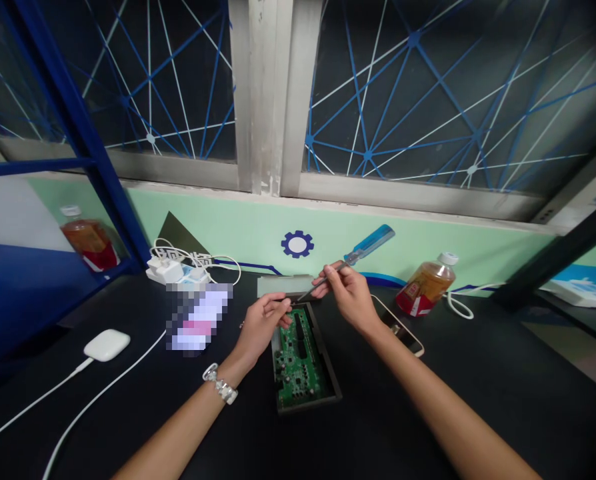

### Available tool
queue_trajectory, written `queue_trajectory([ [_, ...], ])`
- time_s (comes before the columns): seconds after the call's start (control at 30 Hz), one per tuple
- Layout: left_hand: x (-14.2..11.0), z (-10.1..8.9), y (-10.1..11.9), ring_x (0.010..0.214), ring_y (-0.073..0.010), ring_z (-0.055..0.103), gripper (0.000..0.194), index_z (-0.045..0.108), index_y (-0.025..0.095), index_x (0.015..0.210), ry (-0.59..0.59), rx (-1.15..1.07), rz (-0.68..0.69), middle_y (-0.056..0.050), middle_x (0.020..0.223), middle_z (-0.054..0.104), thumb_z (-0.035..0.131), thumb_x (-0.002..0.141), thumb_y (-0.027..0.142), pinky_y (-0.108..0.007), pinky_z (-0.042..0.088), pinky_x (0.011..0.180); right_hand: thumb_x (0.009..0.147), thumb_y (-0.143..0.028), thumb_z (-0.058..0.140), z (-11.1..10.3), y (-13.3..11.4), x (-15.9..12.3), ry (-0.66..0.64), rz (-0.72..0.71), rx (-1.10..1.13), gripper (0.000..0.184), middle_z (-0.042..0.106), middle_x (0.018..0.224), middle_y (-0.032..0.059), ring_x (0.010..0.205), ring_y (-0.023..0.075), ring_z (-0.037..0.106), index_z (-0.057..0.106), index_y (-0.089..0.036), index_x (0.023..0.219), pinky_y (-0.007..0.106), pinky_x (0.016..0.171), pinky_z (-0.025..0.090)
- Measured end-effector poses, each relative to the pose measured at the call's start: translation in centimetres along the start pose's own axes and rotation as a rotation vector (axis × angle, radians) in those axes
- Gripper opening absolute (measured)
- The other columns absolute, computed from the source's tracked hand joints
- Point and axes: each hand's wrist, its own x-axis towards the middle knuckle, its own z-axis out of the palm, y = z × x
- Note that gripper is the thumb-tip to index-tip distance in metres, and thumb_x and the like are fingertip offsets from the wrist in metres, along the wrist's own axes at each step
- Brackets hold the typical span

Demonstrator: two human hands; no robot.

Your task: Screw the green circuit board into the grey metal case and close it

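Note:
A green circuit board (298, 363) lies in an open dark case (331, 387) on the black table. My left hand (263, 320) rests on the case's far left corner, fingers curled and pinched over the board's edge. My right hand (345, 290) is closed round a screwdriver with a clear blue handle (371, 243); its thin shaft slants down-left and the tip meets the board's far end next to my left fingertips. A pale grey cover piece (283, 285) lies just beyond the case.
A tea bottle (425, 285) lies tilted at right beside a phone (403, 327) and a white cable. Left of the case sit a blurred-out object (198, 317), white chargers (173, 270), a white earbud case (107, 345) on a cable, and another bottle (89, 243).

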Motion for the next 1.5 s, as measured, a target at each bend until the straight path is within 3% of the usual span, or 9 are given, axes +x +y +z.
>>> queue_trajectory([
  [0.13, -0.1, -0.3, 0.1, 0.065, -0.0128, 0.059, 0.022, 0.068, 0.016, 0.093, 0.021, 0.395, 0.280, -0.001, 0.075, 0.065, 0.067, 0.083, 0.035, -0.022, 0.044, 0.059, 0.094, -0.054, 0.049, 0.0, 0.7, 0.3, -0.054, -0.035, -0.250, 0.040, 0.069, 0.066, 0.0048, 0.056, 0.0166, 0.067, 0.059, -0.017, 0.080, 0.029, 0.059, 0.055],
  [0.27, -0.2, -0.5, 0.1, 0.068, -0.0135, 0.057, 0.014, 0.069, 0.018, 0.090, -0.002, 0.579, 0.377, -0.001, 0.076, 0.066, 0.062, 0.087, 0.029, -0.023, 0.043, 0.063, 0.096, -0.052, 0.044, 0.3, 1.1, 0.5, -0.095, -0.065, -0.396, 0.043, 0.067, 0.059, 0.0033, 0.053, 0.0166, 0.065, 0.058, -0.019, 0.074, 0.029, 0.059, 0.052],
  [0.63, -0.1, -0.3, 0.0, 0.071, -0.0151, 0.060, 0.013, 0.070, 0.018, 0.090, -0.030, 0.585, 0.357, -0.002, 0.079, 0.069, 0.063, 0.086, 0.027, -0.024, 0.044, 0.065, 0.097, -0.048, 0.045, 0.3, 1.4, 0.9, -0.135, -0.088, -0.448, 0.040, 0.065, 0.059, 0.0022, 0.053, 0.0157, 0.064, 0.058, -0.019, 0.073, 0.027, 0.060, 0.049],
  [0.87, 0.6, 0.1, 0.7, 0.073, -0.0160, 0.062, 0.011, 0.072, 0.019, 0.089, -0.021, 0.534, 0.379, -0.004, 0.081, 0.070, 0.066, 0.084, 0.026, -0.024, 0.046, 0.067, 0.096, -0.051, 0.046, 0.8, 1.2, 1.9, -0.227, -0.098, -0.452, 0.040, 0.064, 0.057, 0.0008, 0.050, 0.0153, 0.063, 0.055, -0.020, 0.072, 0.026, 0.058, 0.047],
  [1.17, 4.1, 2.2, 0.6, 0.077, -0.0183, 0.066, 0.010, 0.070, 0.017, 0.081, -0.213, 0.499, 0.340, -0.004, 0.082, 0.073, 0.075, 0.074, 0.024, -0.027, 0.049, 0.074, 0.093, -0.052, 0.051, 0.5, 1.1, 2.5, -0.274, -0.057, -0.417, 0.040, 0.066, 0.057, 0.0018, 0.051, 0.0171, 0.064, 0.055, -0.021, 0.069, 0.027, 0.056, 0.048],
  [1.4, 4.4, 2.4, -1.0, 0.075, -0.0205, 0.068, 0.013, 0.072, 0.017, 0.079, -0.134, 0.495, 0.323, -0.005, 0.079, 0.074, 0.074, 0.076, 0.029, -0.028, 0.050, 0.072, 0.091, -0.051, 0.054, 0.6, 1.3, 2.4, -0.230, -0.036, -0.467, 0.042, 0.067, 0.059, 0.0019, 0.052, 0.0149, 0.060, 0.058, -0.018, 0.064, 0.025, 0.054, 0.046],
  [1.5, 4.3, 2.2, -1.3, 0.079, -0.0217, 0.069, 0.011, 0.074, 0.018, 0.081, -0.126, 0.511, 0.332, -0.006, 0.082, 0.076, 0.071, 0.080, 0.028, -0.029, 0.050, 0.076, 0.091, -0.047, 0.055, 0.4, 1.0, 2.3, -0.270, 0.001, -0.428, 0.035, 0.068, 0.065, 0.0024, 0.056, 0.0153, 0.063, 0.064, -0.017, 0.075, 0.025, 0.056, 0.049],
])
